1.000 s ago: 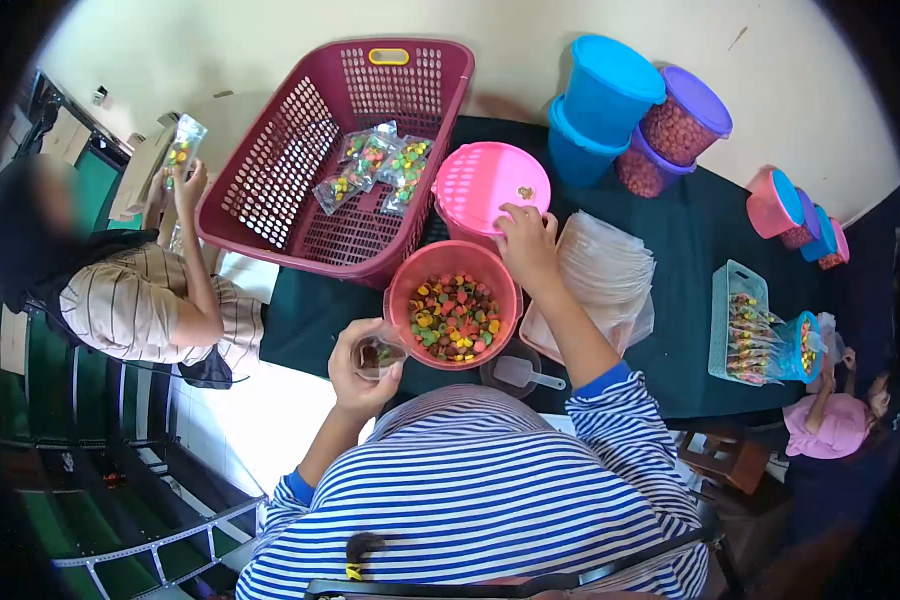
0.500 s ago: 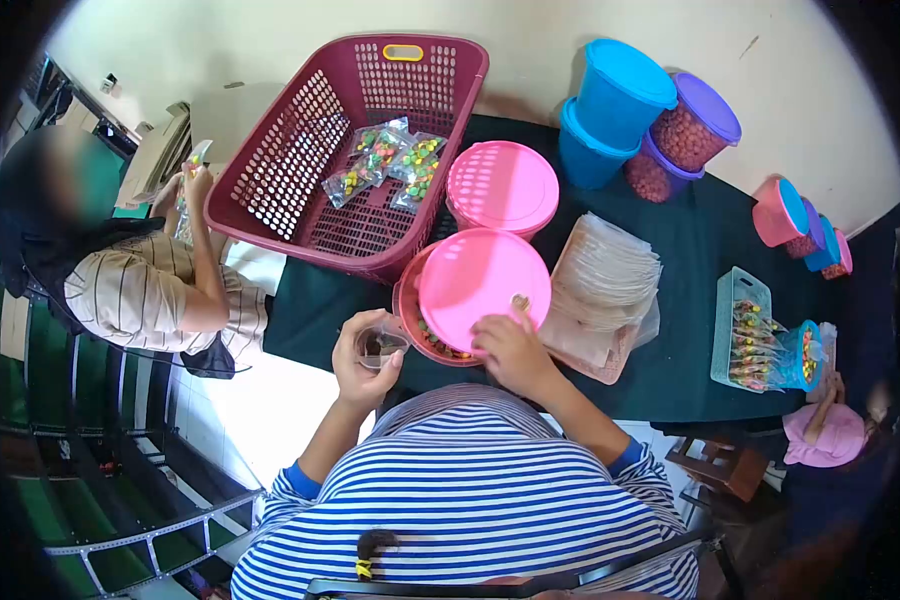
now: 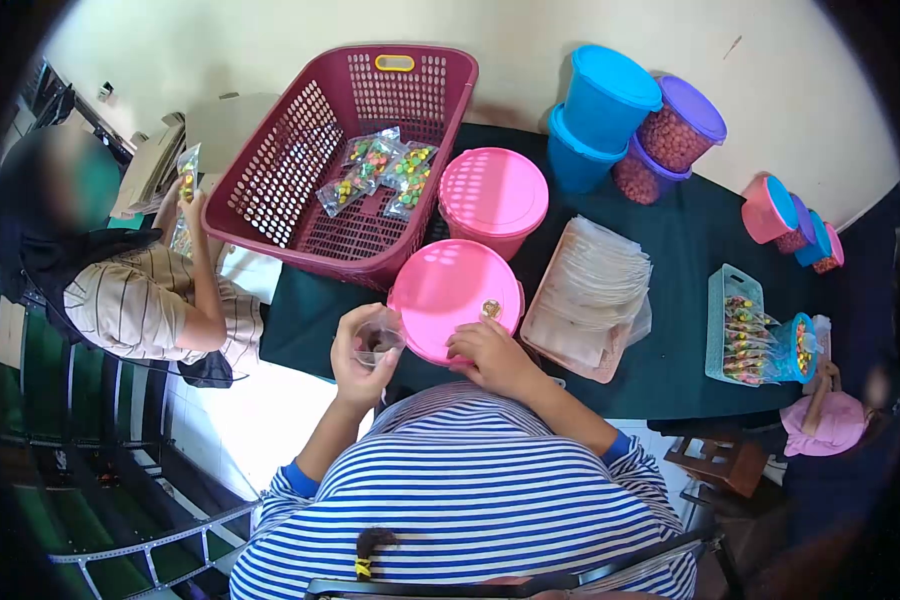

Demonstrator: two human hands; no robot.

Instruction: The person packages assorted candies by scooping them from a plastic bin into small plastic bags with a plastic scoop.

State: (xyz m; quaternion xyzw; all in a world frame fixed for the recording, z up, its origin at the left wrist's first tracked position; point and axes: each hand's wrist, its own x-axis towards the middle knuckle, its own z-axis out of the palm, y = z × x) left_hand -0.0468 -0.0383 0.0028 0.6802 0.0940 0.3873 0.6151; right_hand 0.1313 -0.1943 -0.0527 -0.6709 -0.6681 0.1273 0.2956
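My left hand (image 3: 362, 362) is wrapped round a clear plastic cup (image 3: 379, 338), just left of the nearest pink tub. My right hand (image 3: 498, 358) has its fingers on the near edge of that tub's pink lid (image 3: 448, 288), which covers the tub and hides what is inside. A small round gold-coloured mark (image 3: 491, 309) shows on the lid by my fingertips. Right behind stands another pink lidded tub (image 3: 495, 195). To the right, a stack of clear plastic bags (image 3: 600, 275) lies in a pink tray (image 3: 582, 368).
A maroon basket (image 3: 320, 262) holds several candy packets (image 3: 380, 170). Blue tubs (image 3: 610, 95) and purple-lidded tubs (image 3: 682, 130) stand behind. A teal basket (image 3: 730, 277) of packets is at right. One person (image 3: 150, 300) handles a packet at left; another (image 3: 825, 420) sits at right.
The pink lid has moved down and left, from half off the tub to covering it. My right hand went with it. The cup stays in my left hand.
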